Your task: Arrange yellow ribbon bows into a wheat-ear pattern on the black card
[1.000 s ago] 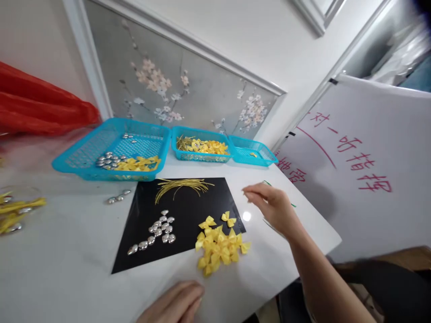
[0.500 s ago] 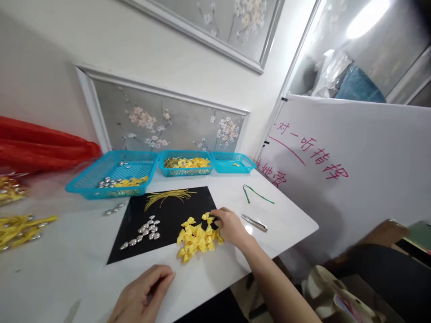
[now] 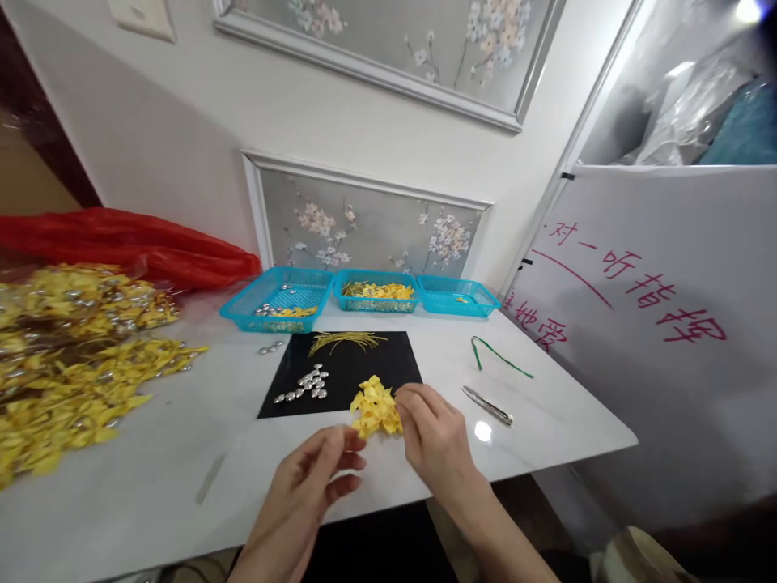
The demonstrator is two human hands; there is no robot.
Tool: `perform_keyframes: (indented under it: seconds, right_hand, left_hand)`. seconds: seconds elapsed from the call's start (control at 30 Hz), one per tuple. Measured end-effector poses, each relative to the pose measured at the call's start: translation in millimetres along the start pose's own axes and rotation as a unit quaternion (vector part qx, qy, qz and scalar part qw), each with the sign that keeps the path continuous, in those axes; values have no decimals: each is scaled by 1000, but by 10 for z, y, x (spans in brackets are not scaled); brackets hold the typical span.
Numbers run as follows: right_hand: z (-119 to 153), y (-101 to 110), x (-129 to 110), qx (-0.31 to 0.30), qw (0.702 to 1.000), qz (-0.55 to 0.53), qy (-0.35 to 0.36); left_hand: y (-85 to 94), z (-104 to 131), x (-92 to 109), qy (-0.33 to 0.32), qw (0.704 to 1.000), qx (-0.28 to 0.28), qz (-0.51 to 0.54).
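A pile of yellow bows [image 3: 376, 406] is spread over the near edge of a black mat [image 3: 397, 360] at about five o'clock on it, on a white table [image 3: 558, 429]. All further directions are read from that pile. The left hand [image 3: 312, 486] is held at between seven and eight o'clock, its fingers curled and parted from the thumb, just beside the bows. The right hand [image 3: 440, 441] is placed near four o'clock at the pile's edge, its fingers drawn narrow; whether a bow is pinched cannot be told. On the mat, silver beads [image 3: 314, 382] are grouped at ten o'clock and gold strands [image 3: 346, 340] are laid at eleven. A metal tool [image 3: 489, 406] is set at three and a green cord [image 3: 503, 359] at two. Blue baskets [image 3: 376, 305] are lined up from ten through twelve to one o'clock.
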State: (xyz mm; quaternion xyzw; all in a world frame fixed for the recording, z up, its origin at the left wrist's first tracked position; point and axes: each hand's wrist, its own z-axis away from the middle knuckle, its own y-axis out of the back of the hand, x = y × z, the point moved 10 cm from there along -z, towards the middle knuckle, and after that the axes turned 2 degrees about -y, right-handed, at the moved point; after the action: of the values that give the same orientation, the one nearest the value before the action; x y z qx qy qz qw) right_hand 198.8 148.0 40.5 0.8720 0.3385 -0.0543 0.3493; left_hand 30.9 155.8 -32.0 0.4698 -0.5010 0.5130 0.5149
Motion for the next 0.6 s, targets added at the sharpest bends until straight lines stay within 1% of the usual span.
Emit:
perform_keyframes:
  seconds: [0.07, 0.13, 0.2, 0.27, 0.3, 0.33, 0.4, 0.43, 0.5, 0.53, 0.6]
  right_hand:
    - [97, 124, -263, 25, 998, -5, 53]
    - [174, 191, -460, 32, 994, -1, 104]
    - [230, 223, -588, 32, 989, 1, 143]
    - [254, 235, -628, 25, 988, -25, 149]
    - [251, 239, -607, 20, 989, -57, 133]
    - [238, 240, -553, 16, 989, -102, 102]
    - [209, 213, -385, 7, 979, -203, 11]
    - [200, 177, -288, 0, 967, -250, -41]
    - [192, 59, -139, -31, 934, -329, -133]
    - [190, -17, -103, -58, 917, -360, -165]
    - [185, -157, -92, -114, 885, -401, -205]
  left_hand:
    - [-199, 104, -5, 43, 996, -29, 72]
    - [-319, 180, -13, 75, 987, -41, 135]
    - [-352, 221, -16, 88, 981, -43, 166]
    - [-328, 235, 1, 83, 981, -46, 167]
    - [-307, 237, 16, 76, 983, -48, 162]
    - [-283, 237, 35, 66, 985, -51, 153]
    - [-240, 234, 76, 43, 990, -62, 122]
    - [-226, 231, 93, 32, 992, -71, 100]
    - [-220, 223, 121, 14, 994, -95, 48]
    - [-228, 219, 134, 6, 994, -110, 22]
    - [-243, 208, 169, -8, 991, -133, -24]
